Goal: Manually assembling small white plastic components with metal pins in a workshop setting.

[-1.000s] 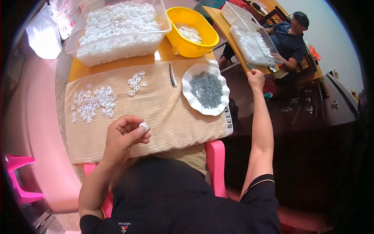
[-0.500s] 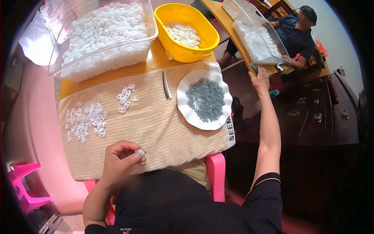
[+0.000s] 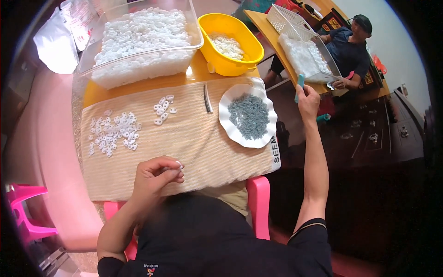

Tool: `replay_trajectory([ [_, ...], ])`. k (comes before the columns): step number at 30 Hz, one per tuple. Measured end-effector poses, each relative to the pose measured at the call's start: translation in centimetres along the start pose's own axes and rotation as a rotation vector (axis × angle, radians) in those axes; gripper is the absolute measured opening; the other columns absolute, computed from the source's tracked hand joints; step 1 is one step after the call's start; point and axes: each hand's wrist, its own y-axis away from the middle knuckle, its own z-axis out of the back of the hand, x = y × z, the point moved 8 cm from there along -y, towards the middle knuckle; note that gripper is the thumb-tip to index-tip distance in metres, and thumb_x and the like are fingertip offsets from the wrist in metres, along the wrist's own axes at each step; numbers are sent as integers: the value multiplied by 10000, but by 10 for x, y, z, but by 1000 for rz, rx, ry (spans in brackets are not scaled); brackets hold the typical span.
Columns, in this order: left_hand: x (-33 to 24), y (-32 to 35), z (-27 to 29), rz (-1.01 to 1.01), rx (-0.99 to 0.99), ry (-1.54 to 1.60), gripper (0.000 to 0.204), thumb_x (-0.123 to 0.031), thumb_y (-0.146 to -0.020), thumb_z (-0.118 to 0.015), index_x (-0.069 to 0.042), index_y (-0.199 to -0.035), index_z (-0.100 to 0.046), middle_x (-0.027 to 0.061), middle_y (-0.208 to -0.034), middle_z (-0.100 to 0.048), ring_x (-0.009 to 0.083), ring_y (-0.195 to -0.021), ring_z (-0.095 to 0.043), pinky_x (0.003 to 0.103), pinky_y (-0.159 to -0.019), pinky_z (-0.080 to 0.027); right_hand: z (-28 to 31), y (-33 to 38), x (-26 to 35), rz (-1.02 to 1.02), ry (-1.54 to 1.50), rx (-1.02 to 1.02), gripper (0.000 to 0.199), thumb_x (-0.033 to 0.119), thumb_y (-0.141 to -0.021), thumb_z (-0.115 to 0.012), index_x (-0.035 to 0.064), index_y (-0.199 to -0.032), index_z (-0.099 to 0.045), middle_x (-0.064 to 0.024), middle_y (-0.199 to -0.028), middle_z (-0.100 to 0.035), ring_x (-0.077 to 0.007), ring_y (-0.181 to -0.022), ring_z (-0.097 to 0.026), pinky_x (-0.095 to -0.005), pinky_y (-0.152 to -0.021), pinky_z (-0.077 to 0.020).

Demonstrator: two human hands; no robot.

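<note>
My left hand (image 3: 158,179) is over the near edge of the towel, thumb and fingers pinched on a small white plastic piece (image 3: 179,165). Far out to the right, my right hand (image 3: 309,104) grips a slim teal stick-shaped tool (image 3: 300,83), whose exact kind I cannot make out. Loose white plastic pieces (image 3: 110,134) are spread on the towel's left side, and a smaller group of white two-holed pieces (image 3: 162,110) lies nearer the middle. A wavy-rimmed white plate (image 3: 226,127) holds a heap of small grey-blue pins (image 3: 249,117).
Behind the striped towel (image 3: 184,138) stand a clear bin (image 3: 196,46) full of white pieces and a yellow tub (image 3: 230,69). Dark and light thin rods (image 3: 207,98) lie on the towel. A co-worker (image 3: 350,51) sits at another table beside a clear box (image 3: 323,76).
My right hand has closed around the teal tool and lifted it upright; before, it was reaching at the other table's edge. My left hand keeps its pinch. The whole view has shifted slightly.
</note>
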Motion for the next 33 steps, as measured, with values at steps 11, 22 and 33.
replay_trajectory([
  [11,-1,19,-21,-107,52,-363,169,15,-818,-676,0,-983,-644,47,-909,-651,102,-813,-623,237,-718,-518,-12,239,227,46,-1124,1053,185,47,-878,-636,-19,-1051,-632,-1,-864,-596,-65,-801,-543,-217,-680,-442],
  [22,-5,24,-17,-146,158,-346,146,-111,-874,-666,-7,-976,-662,28,-831,-634,83,-753,-591,232,-662,-482,-15,260,251,56,-1215,980,172,95,-894,-633,2,-1035,-666,-51,-932,-626,-96,-784,-571,-233,-668,-470],
  [33,2,21,-20,-120,176,-470,82,-82,-896,-629,-10,-928,-606,23,-819,-616,78,-744,-572,224,-668,-478,-18,263,235,54,-1257,923,150,34,-879,-627,-17,-1014,-671,-55,-904,-650,-96,-771,-590,-241,-658,-480],
])
